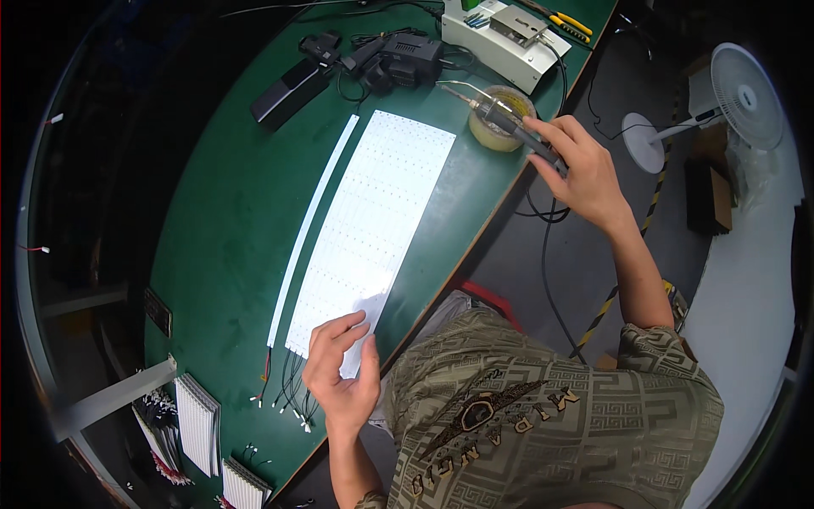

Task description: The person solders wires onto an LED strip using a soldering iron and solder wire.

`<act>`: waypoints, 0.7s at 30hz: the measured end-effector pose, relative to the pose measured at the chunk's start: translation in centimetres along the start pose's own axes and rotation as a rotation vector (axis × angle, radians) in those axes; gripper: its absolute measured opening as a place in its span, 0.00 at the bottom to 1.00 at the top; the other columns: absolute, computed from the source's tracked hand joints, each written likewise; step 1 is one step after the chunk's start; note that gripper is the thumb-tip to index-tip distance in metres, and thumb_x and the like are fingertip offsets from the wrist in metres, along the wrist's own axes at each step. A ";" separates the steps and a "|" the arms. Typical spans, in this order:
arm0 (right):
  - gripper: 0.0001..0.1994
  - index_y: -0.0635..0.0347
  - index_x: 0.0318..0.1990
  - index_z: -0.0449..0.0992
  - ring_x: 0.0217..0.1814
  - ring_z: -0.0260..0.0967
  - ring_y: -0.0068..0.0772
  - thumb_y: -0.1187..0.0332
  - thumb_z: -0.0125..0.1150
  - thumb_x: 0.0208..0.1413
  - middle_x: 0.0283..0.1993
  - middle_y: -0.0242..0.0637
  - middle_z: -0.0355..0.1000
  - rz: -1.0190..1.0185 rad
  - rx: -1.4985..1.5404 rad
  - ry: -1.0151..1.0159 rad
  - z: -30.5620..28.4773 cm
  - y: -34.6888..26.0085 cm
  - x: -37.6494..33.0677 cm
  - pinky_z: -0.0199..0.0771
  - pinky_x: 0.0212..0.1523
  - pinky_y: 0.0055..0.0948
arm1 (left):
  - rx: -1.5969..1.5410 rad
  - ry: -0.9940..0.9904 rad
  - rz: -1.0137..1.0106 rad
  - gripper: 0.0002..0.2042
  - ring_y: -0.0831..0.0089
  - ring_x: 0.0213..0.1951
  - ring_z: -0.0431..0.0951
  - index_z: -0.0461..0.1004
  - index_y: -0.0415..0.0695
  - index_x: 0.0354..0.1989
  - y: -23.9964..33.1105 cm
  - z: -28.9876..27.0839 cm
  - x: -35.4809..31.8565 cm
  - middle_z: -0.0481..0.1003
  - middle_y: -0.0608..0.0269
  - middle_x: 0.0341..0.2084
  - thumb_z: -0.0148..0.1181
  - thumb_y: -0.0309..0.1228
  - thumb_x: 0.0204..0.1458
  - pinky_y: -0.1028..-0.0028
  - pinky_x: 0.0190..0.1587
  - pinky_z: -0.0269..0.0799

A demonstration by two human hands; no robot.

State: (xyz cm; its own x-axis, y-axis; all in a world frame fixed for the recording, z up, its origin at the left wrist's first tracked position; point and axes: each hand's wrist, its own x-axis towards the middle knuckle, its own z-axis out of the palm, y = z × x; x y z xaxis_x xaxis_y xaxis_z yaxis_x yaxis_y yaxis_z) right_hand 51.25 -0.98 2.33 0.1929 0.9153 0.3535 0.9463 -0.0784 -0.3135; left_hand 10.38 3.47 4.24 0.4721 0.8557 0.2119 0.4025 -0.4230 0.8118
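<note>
My right hand [585, 170] grips the dark handle of a soldering iron [502, 119], which carries a thin bent metal tube alongside its tip. The iron points left and lies over a yellowish roll of tape [485, 136]; whether they touch I cannot tell. A panel of white LED strips [373, 212] lies side by side on the green table, with short wires and small white plugs at its near end. Over that near end is my left hand [343, 369], thumb and fingers apart, holding nothing. One separate white strip [314, 220] with wires lies just left of the panel.
A white bench machine [504, 47] stands at the far right of the green table [229, 195], near yellow-handled pliers [570, 25]. Black devices with cables [407, 59] sit at the back. Bundled strips [197, 424] lie at near left. A fan [746, 95] stands on the right.
</note>
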 end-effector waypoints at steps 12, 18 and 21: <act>0.25 0.61 0.66 0.77 0.32 0.58 0.25 0.83 0.61 0.61 0.42 0.35 0.68 0.043 0.158 0.337 -0.1 0.5 -2.2 0.61 0.31 0.24 | -0.522 -0.134 0.188 0.07 0.63 0.43 0.82 0.84 0.40 0.36 12.8 -3.4 11.6 0.85 0.55 0.43 0.61 0.19 0.53 0.67 0.49 0.78; 0.24 0.61 0.66 0.77 0.32 0.58 0.23 0.83 0.60 0.62 0.42 0.35 0.68 0.035 0.085 0.446 -0.8 0.9 -2.6 0.59 0.30 0.23 | -0.312 -0.038 0.559 0.10 0.65 0.37 0.82 0.85 0.40 0.35 18.6 -6.3 13.0 0.86 0.54 0.40 0.59 0.17 0.48 0.70 0.43 0.78; 0.23 0.61 0.66 0.78 0.31 0.59 0.23 0.82 0.60 0.63 0.42 0.34 0.69 0.115 0.095 0.471 -1.0 1.5 -2.6 0.60 0.30 0.23 | -0.247 -0.013 0.601 0.11 0.65 0.34 0.82 0.85 0.40 0.35 19.1 -6.3 13.0 0.86 0.54 0.38 0.59 0.17 0.46 0.72 0.41 0.78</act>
State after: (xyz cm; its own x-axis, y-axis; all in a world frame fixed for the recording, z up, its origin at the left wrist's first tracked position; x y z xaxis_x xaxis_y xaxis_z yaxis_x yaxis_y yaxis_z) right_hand 52.44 -3.83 1.84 0.4121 0.6229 0.6649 0.8882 -0.1120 -0.4456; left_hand 19.25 8.39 25.88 0.5685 0.4867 0.6633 -0.1268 -0.7448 0.6551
